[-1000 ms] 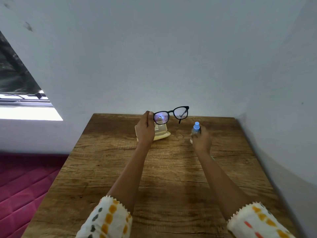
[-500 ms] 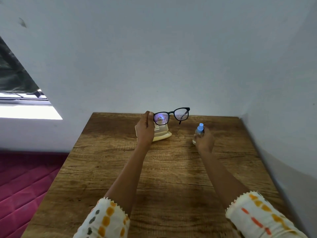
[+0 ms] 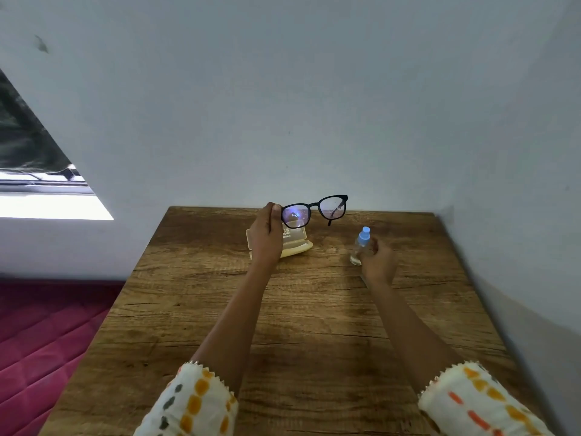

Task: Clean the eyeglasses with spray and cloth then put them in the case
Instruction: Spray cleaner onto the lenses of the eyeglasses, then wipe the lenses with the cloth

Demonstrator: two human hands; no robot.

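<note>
In the head view, the small clear plastic spray bottle with the light blue cap (image 3: 361, 245) has changed the most: one second ago the right hand (image 3: 379, 262) was wrapped around it, nearer to the middle of the table, and now the bottle stands further to the right on the brown wooden table (image 3: 314, 309), upright, with its base on the wood and its cap pointing up. The fingers of the right hand are loosely curled, and only the fingertips seem to touch the side of the bottle; whether they really grip it I cannot tell, but I judge the bottle is being put down. This would mean the spraying step is finished and the wiping with a cloth comes next, though no cloth is clearly visible. The left hand (image 3: 267, 234) has hardly moved. It is closed with thumb and fingers on the left end of the black-framed plastic eyeglasses (image 3: 314, 210) and holds them in the air above the far edge of the table. The long axis of the eyeglasses runs from left to right, rising a little toward the right, and the folded temples seem to hang behind the lenses. Just below them the pale yellow open eyeglass case (image 3: 295, 247) lies on the table, partly hidden by the left hand.
</note>
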